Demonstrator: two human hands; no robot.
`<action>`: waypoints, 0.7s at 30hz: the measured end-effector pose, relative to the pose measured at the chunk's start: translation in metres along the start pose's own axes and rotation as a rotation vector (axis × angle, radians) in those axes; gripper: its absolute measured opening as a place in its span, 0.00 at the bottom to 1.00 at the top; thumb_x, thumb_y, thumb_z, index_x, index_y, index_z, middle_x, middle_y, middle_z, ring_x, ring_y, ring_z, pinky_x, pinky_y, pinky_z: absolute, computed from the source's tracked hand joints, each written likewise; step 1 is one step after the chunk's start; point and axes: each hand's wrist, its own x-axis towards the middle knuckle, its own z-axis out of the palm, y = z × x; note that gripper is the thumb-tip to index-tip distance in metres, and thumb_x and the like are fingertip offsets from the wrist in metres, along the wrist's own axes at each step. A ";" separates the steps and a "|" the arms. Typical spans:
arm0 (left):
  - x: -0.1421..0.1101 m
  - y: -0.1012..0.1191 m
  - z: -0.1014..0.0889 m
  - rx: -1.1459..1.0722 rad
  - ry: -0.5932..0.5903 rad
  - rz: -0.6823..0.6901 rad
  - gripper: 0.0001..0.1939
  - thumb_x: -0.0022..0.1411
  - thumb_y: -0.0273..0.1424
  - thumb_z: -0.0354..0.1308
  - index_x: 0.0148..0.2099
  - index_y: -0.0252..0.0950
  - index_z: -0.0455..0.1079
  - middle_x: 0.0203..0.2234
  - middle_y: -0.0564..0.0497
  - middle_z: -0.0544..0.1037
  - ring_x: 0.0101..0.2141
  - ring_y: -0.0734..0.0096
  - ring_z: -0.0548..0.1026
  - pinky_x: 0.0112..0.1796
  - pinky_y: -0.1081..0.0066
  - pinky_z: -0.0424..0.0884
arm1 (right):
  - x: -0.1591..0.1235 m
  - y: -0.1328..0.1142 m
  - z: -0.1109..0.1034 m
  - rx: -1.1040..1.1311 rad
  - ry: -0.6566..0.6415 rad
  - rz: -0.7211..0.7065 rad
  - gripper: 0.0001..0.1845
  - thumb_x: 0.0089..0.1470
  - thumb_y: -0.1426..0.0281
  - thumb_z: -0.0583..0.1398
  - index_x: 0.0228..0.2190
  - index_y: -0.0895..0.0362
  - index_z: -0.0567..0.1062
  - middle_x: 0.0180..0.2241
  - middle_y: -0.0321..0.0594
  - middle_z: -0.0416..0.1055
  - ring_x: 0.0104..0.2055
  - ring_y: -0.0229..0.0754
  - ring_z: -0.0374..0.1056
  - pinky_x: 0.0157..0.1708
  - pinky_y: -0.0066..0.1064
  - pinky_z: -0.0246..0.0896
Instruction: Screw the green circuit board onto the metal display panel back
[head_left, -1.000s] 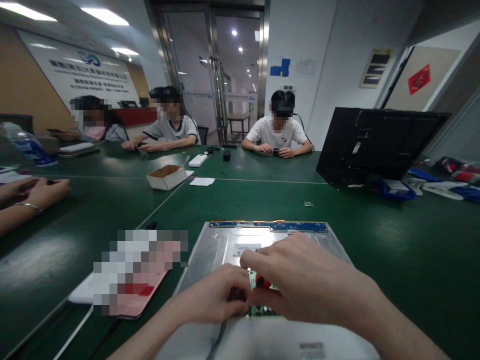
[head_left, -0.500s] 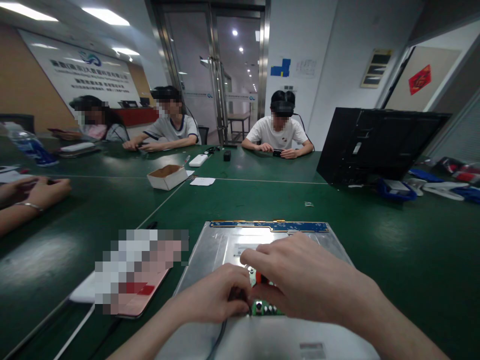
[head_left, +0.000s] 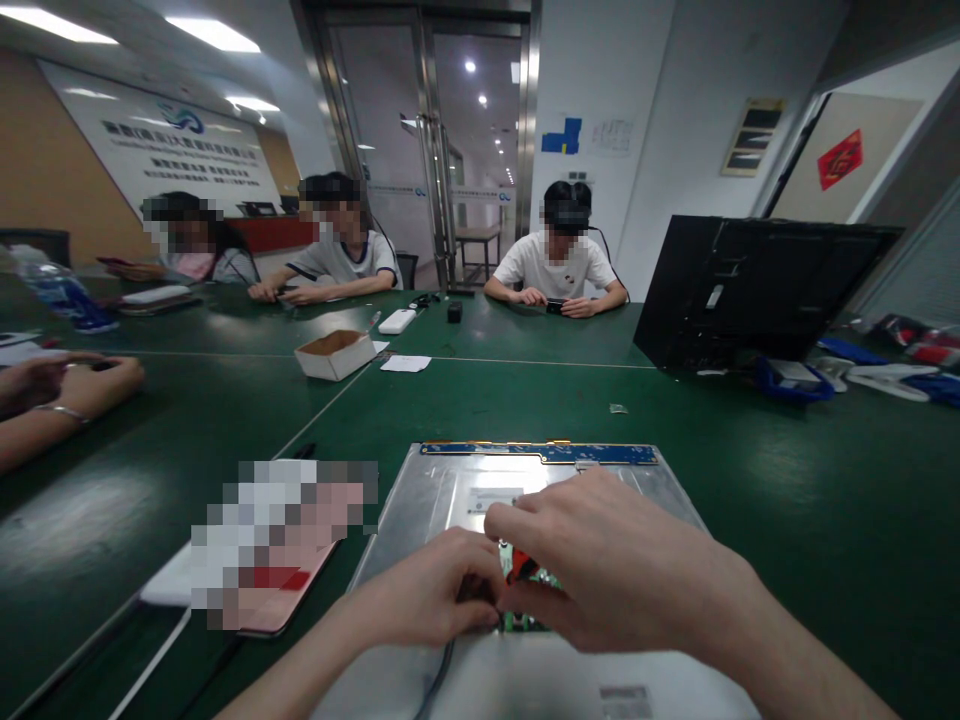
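A silvery metal display panel point(head_left: 420, 510) lies flat in front of me, with a blue circuit strip point(head_left: 607, 454) along its far edge. On its middle is a green circuit board point(head_left: 521, 618), mostly hidden under my hands. My right hand point(head_left: 577, 555) is closed around a red-and-black screwdriver point(head_left: 521, 563); only a bit of the handle shows, and its tip is hidden. Beside it, at the board's left edge, the fingers of my left hand point(head_left: 450, 585) are pinched together. What they hold is hidden. A dark cable point(head_left: 439, 675) runs out from below them.
To the left lie a pink phone point(head_left: 300, 570) and a white device with cables. Farther off stand an open cardboard box point(head_left: 337, 358) and a black monitor casing point(head_left: 750, 290). Another person's hands point(head_left: 90, 385) are at the left; several people sit around the green table.
The red-and-black handle shows a different side in my right fingers, which have shifted slightly. My left hand stays at the board's edge.
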 end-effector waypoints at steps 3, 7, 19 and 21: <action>-0.001 -0.003 0.001 -0.024 -0.005 -0.014 0.04 0.58 0.26 0.57 0.34 0.35 0.74 0.26 0.52 0.75 0.27 0.72 0.70 0.27 0.76 0.66 | -0.001 -0.003 -0.003 0.013 -0.005 -0.042 0.08 0.49 0.69 0.59 0.33 0.55 0.64 0.30 0.35 0.69 0.25 0.36 0.59 0.19 0.29 0.40; -0.002 -0.002 0.000 -0.024 0.016 -0.034 0.03 0.56 0.27 0.60 0.34 0.35 0.75 0.29 0.51 0.76 0.30 0.69 0.72 0.30 0.74 0.68 | 0.000 -0.004 -0.004 0.009 -0.022 -0.015 0.06 0.51 0.72 0.58 0.33 0.55 0.65 0.30 0.34 0.69 0.24 0.35 0.58 0.18 0.29 0.40; -0.002 -0.008 0.003 -0.033 -0.001 -0.027 0.06 0.58 0.29 0.59 0.38 0.36 0.75 0.30 0.51 0.77 0.29 0.69 0.71 0.30 0.74 0.67 | -0.001 -0.005 -0.005 0.067 -0.030 -0.039 0.10 0.49 0.71 0.59 0.34 0.54 0.64 0.31 0.33 0.68 0.25 0.35 0.58 0.19 0.27 0.43; -0.003 -0.008 0.002 -0.037 -0.006 -0.036 0.06 0.59 0.29 0.59 0.39 0.36 0.75 0.31 0.51 0.77 0.30 0.69 0.72 0.31 0.73 0.68 | 0.000 -0.005 -0.004 0.054 -0.042 -0.019 0.08 0.51 0.73 0.58 0.34 0.54 0.64 0.29 0.32 0.68 0.24 0.35 0.57 0.19 0.28 0.41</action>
